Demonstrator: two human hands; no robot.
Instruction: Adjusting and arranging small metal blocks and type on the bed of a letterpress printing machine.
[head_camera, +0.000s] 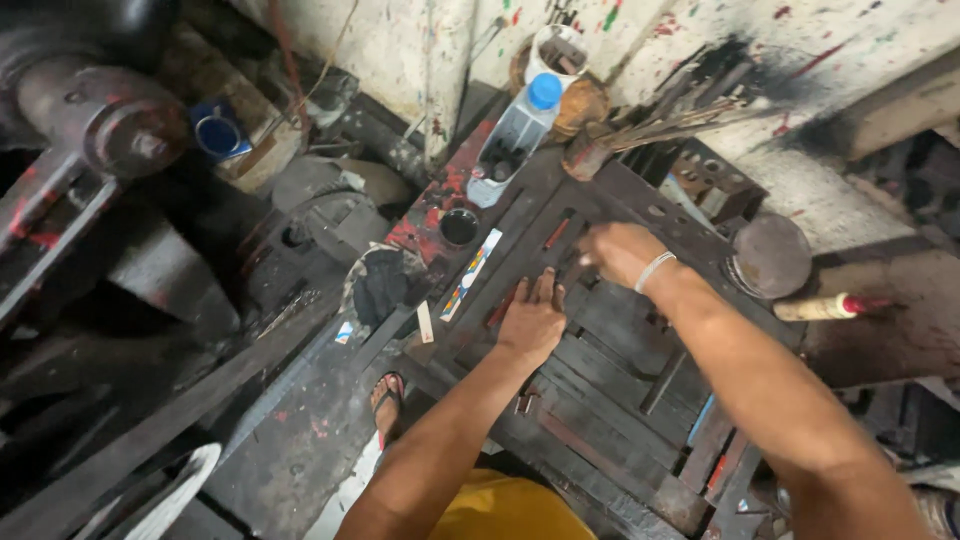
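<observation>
— Though the bench is cluttered, where do the person's hands sit?

— Both are on the dark frame (610, 340), a flat metal grid of bars and slots. The left hand (532, 320) lies flat on it, fingers stretched out and together, gripping nothing. The right hand (620, 252) is farther up the frame, curled over a slot; whether its fingers pinch something there cannot be told, since the hand is blurred and its back faces the camera.

— Which way do the bars run?

— Their long axis goes from the near right toward the far left, roughly along the line of the left forearm. The slot under the right hand lies just beyond and to the right of the left fingertips, so the right hand is the nearer one to it.

— What else is close by?

— A bottle (512, 135) with a blue cap stands past the frame's far edge, beside a bundle of rods (660, 125). A round disc (770, 255) lies right of the right wrist.
</observation>
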